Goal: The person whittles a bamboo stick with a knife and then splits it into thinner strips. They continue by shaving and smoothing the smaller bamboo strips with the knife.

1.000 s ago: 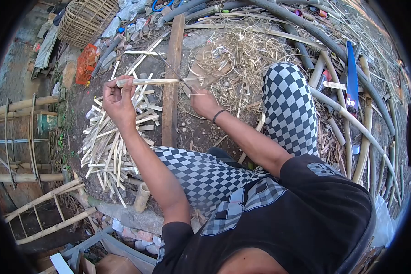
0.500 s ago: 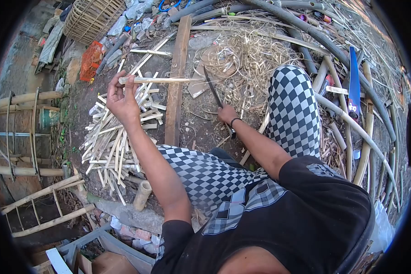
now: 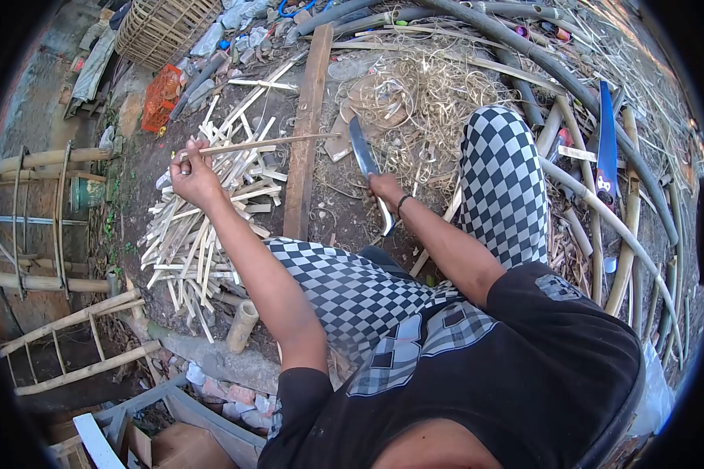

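A thin bamboo strip is pinched at one end in my left hand, and it reaches to the right across a wooden plank. My right hand grips the handle of a long knife, its blade pointing up and away from me. The strip's far end stops just short of the blade; I see a small gap between them. Under and below my left hand lies a heap of cut bamboo strips. Curly shavings are piled beyond the knife, partly over a flat brown piece.
A blue-bladed saw rests on bamboo poles at the right. A woven basket and an orange crate stand at the upper left. Near my left forearm is a short bamboo tube. Bamboo ladder-like frames lie farther left.
My left hand has shifted left and slightly down with the strip, which now shows a narrower, darker side. The knife has turned, so the flat of its blade shows more.
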{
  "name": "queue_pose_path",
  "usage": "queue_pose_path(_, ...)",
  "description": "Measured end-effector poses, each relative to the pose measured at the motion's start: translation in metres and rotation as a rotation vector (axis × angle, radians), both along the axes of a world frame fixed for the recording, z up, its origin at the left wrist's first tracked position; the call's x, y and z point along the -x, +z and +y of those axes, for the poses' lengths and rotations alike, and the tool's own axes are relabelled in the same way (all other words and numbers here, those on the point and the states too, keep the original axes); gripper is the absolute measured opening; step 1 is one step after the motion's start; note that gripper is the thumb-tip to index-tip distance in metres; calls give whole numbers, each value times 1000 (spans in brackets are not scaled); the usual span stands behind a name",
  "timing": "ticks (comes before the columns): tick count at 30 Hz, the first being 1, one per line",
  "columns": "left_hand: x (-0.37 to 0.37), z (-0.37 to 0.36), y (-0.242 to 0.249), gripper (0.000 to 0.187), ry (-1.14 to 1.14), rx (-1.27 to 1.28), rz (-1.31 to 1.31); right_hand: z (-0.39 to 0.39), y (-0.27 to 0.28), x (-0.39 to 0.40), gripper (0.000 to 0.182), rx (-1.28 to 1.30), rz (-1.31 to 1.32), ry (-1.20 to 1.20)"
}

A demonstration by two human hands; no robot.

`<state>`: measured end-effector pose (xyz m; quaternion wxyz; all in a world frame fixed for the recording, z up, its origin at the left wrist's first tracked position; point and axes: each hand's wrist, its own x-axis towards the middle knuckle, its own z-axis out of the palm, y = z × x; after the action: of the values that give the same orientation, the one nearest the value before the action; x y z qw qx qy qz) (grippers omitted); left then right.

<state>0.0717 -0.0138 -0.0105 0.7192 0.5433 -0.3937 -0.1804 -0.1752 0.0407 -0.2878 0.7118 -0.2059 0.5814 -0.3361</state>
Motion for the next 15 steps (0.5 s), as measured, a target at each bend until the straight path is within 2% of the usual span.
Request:
queue_pose_path(8,-34,-4,-12,21,97,-30,85,7,54,-2,23,-265,-563,-30)
queue_pose_path(15,-37,-2,-11,24,131,-64,136,6,64,-4,25,-272,-677,40)
